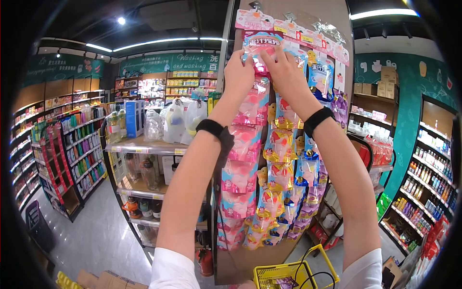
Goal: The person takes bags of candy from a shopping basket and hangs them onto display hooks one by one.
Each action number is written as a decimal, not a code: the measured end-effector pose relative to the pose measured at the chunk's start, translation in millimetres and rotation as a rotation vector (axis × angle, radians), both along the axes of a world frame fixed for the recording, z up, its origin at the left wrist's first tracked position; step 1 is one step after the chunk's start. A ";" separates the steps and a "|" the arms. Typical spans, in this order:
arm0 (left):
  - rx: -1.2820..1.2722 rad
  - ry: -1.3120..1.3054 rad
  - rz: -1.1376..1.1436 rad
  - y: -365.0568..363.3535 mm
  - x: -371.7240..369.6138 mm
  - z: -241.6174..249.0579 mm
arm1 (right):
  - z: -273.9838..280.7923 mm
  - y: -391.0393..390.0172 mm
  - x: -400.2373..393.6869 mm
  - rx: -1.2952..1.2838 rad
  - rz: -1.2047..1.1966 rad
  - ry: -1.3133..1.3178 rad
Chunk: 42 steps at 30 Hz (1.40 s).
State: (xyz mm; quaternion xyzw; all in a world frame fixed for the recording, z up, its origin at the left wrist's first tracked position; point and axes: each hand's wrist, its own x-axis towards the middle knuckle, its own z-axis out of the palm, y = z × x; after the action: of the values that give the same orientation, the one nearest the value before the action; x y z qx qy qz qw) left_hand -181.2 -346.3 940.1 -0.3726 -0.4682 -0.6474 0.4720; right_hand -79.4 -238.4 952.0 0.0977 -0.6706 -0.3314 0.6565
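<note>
At the top of a display column, a pink and white snack packet [263, 46] with large white lettering is pinched between both of my hands. My left hand [239, 72] grips its lower left side, fingers curled, while my right hand [287, 74] holds the lower right side with bent fingers. Below the packet runs a hanging strip of similar pink packets [240, 149]. Beside that strip hang yellow packets [280, 144], blue packets [321, 77] and purple packets [340, 108]. Pink header cards [254, 20] line the top of the strips.
A yellow shopping basket [260, 275] with packets inside stands low in front of me. To the left is a shelf rack [144, 147] with bottles and bagged goods. Cardboard boxes [113, 279] lie at the lower left. A red fire extinguisher [204, 262] stands beside the display's base.
</note>
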 end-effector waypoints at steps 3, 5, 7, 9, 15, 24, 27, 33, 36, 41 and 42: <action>-0.018 -0.028 0.005 -0.8 -3.4 5.8 | 5.2 1.0 -7.4 -0.025 0.005 -0.014; -0.004 -0.027 0.007 -0.8 -4.4 11.0 | 10.4 2.2 -9.9 -0.020 0.018 0.001; 0.027 0.013 0.045 3.0 -9.9 13.9 | 13.4 4.3 -11.5 -0.016 0.033 0.012; 0.022 -0.030 -0.082 5.7 -20.4 17.9 | 16.1 6.0 -12.4 -0.028 0.090 -0.051; 0.048 -0.032 -0.204 11.8 -33.7 16.1 | 19.1 9.4 -14.3 -0.066 0.220 -0.136; 0.030 -0.029 -0.487 -3.4 5.7 17.8 | 36.7 13.0 -10.8 -0.115 0.393 -0.252; 0.019 -0.043 -0.612 -6.9 19.3 17.3 | 41.8 11.9 -3.2 -0.149 0.445 -0.331; -0.047 -0.046 -0.745 -14.3 37.9 15.3 | 54.8 22.1 -3.5 -0.099 0.472 -0.362; -0.041 -0.053 -0.776 -13.7 42.6 13.8 | 57.7 21.4 1.6 -0.119 0.469 -0.398; -0.001 -0.060 -0.778 -9.3 45.7 8.4 | 54.5 26.6 -0.4 -0.084 0.495 -0.379; 0.002 -0.060 -0.774 -8.2 44.6 7.3 | 51.0 25.9 0.8 -0.085 0.504 -0.379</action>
State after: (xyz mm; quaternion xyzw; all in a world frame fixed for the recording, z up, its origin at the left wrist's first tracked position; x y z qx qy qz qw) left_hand -136.6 -354.5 947.4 -0.5020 -0.3059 -0.7888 0.1793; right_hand -78.7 -212.6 1003.0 0.2933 -0.7488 -0.1059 0.5849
